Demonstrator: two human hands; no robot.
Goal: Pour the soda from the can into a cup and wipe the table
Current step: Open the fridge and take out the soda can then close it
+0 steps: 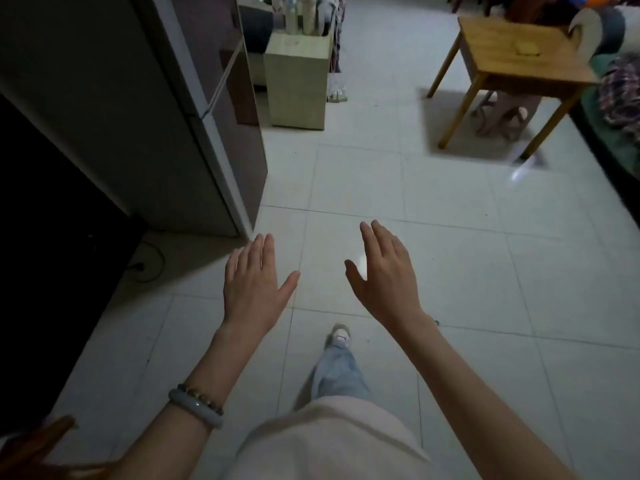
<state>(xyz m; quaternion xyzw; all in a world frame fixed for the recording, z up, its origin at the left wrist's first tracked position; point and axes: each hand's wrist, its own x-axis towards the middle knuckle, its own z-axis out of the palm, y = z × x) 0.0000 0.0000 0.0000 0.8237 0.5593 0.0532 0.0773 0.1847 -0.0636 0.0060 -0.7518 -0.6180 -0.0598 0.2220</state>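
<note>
Both hands are held out in front of the body over the floor (450, 254), holding nothing. The left hand (254, 289) is flat, palm down, fingers straight and close together, thumb spread to the side. The right hand (384, 278) is likewise opened out, fingers straight, thumb apart, its palm turned a little inward. The two hands are apart from each other. Two bracelets (195, 407) sit on the left forearm. Below the hands a trouser leg and a shoe (341, 336) show on the tiles. The table (491, 39), of wood, stands well apart from the hands at the far right, and a small yellowish thing (527, 48) lies on its top, too blurred to tell what it is. A tall pale cabinet (138, 116) stands at the left, and beyond it a low box (298, 81) bears several bottles (304, 12). A cable (149, 265) lies on the floor at the cabinet's foot.
</note>
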